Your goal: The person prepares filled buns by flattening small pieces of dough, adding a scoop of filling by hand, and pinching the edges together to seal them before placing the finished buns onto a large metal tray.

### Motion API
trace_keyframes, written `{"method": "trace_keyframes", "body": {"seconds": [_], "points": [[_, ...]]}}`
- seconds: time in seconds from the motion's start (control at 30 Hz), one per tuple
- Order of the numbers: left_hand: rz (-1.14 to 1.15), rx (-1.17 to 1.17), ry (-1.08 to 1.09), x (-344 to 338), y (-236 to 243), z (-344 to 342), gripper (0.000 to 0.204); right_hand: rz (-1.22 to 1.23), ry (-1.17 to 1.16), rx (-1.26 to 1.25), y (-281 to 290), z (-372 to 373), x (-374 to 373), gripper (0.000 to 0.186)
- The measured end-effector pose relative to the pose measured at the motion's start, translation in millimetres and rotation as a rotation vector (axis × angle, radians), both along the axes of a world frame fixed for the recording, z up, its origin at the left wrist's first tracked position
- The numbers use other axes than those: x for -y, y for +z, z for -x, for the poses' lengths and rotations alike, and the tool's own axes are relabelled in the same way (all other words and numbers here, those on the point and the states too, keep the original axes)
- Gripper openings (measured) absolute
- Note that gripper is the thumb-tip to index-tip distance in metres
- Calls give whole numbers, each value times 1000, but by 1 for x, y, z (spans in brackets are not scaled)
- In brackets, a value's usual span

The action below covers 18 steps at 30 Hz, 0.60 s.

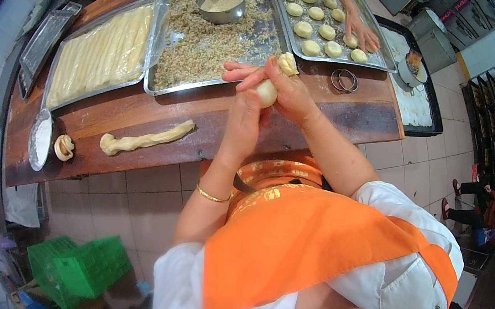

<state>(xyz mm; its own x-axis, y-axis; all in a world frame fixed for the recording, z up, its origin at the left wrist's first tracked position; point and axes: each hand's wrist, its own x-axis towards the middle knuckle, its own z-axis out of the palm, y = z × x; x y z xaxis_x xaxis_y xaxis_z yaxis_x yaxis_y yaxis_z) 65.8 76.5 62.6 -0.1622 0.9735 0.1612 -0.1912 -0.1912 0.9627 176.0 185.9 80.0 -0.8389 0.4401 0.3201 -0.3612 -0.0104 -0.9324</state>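
Note:
A smooth, pale dough ball (266, 93) sits between my two hands above the near part of the wooden table. My left hand (243, 112) cups it from the left, its thumb against the ball. My right hand (293, 94) closes round it from the right. A rough, torn end of dough (287, 65) sticks out above the right hand's fingers; its link to the ball is hidden. On the table to the left lies a long dough strip (147, 138), with a small twisted lump of dough (63, 147) beside a bowl of white flour (42, 144).
A tray of crumbly filling (208, 52) holds a metal bowl (221, 1). Left of it, plastic covers a tray of dough strips (100, 52). A co-worker's hand (359, 31) touches dough rounds on the right tray (381, 50). Metal rings (345, 81) lie nearby; green crates (92, 268) stand below.

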Motion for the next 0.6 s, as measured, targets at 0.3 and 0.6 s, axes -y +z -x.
{"method": "trace_keyframes", "body": {"seconds": [0.3, 0.6], "points": [[41, 603, 73, -2, 5, -9, 27, -28, -470, 316, 9, -7, 12, 29], [47, 638, 58, 0, -14, 7, 29, -79, -226, 534, 28, -23, -12, 15]]}}
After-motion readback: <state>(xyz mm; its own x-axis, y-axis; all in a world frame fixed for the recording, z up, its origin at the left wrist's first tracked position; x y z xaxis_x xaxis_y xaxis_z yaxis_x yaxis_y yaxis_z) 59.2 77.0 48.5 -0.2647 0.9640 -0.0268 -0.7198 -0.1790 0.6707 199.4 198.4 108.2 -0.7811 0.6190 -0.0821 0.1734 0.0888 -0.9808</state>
